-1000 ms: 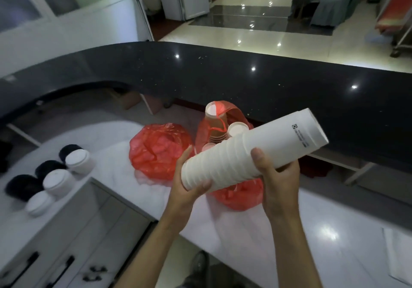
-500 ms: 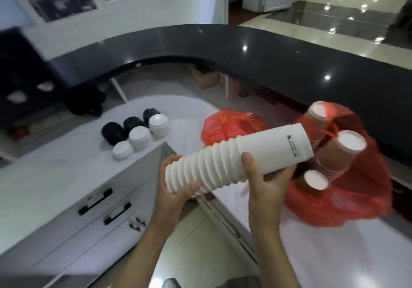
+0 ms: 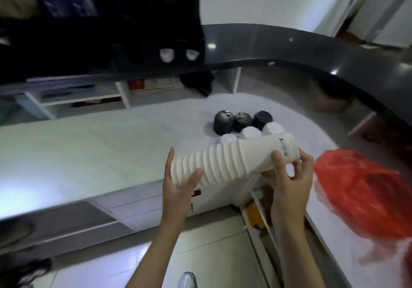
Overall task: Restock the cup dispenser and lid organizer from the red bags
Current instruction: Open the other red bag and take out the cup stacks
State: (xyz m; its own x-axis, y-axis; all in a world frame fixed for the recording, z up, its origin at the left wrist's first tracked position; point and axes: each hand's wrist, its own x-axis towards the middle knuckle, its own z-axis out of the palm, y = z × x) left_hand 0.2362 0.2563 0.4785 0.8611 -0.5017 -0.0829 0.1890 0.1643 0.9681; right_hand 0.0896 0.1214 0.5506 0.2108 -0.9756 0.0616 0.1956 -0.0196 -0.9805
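between both hands point(image 3: 236, 176), gripped at each end, lies the cup stack point(image 3: 231, 158).

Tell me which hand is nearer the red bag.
Right. The right hand grips the cup stack just beside the red bag; the left hand holds the stack's far end.

A café or drinks-service counter is shown. A curved dark bar top point(image 3: 289, 42) is seen across the upper frame, with a white worktop point(image 3: 89, 149) below it. A black cup dispenser point(image 3: 160, 49) is mounted at upper left, and black and white lids point(image 3: 243, 123) are grouped at centre. Open shelves point(image 3: 84, 96) are set under the bar.
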